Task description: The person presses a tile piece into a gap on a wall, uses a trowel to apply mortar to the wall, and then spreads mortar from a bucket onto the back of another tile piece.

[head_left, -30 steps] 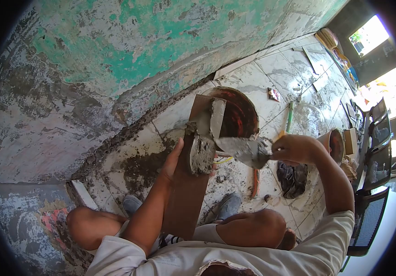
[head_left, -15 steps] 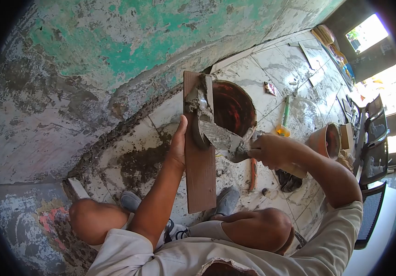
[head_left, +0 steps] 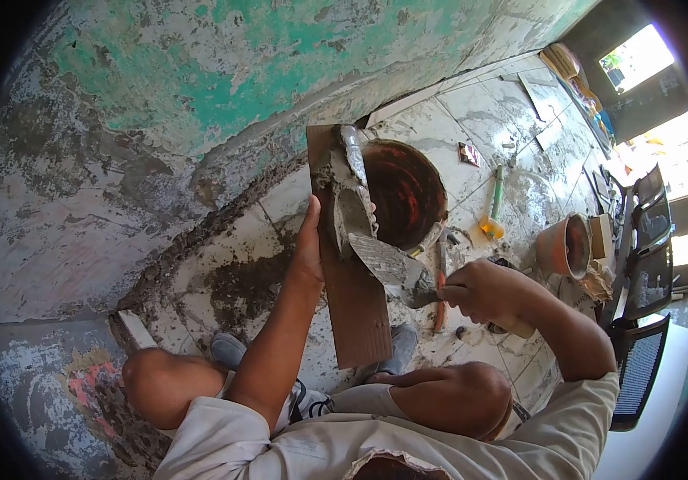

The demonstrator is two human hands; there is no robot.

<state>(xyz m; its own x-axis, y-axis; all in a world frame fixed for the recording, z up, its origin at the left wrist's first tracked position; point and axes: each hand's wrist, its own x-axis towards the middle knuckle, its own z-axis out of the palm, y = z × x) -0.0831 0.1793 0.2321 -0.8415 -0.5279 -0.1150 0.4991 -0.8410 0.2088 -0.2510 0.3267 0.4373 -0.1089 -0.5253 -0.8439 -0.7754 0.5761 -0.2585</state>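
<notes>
Your trowel (head_left: 388, 268) has slid down the tile (head_left: 356, 308) since the earlier frame, so the blade tip now sits just under the mortar (head_left: 342, 196) ridge. Your right hand (head_left: 484, 292) dropped with it, fingers curled tight round the handle. Your left hand (head_left: 308, 252) clamps the tile's left edge, thumb on the face and other fingers hidden behind; the bucket (head_left: 408, 188) sits just past the tile's top, beyond your fingertips.
</notes>
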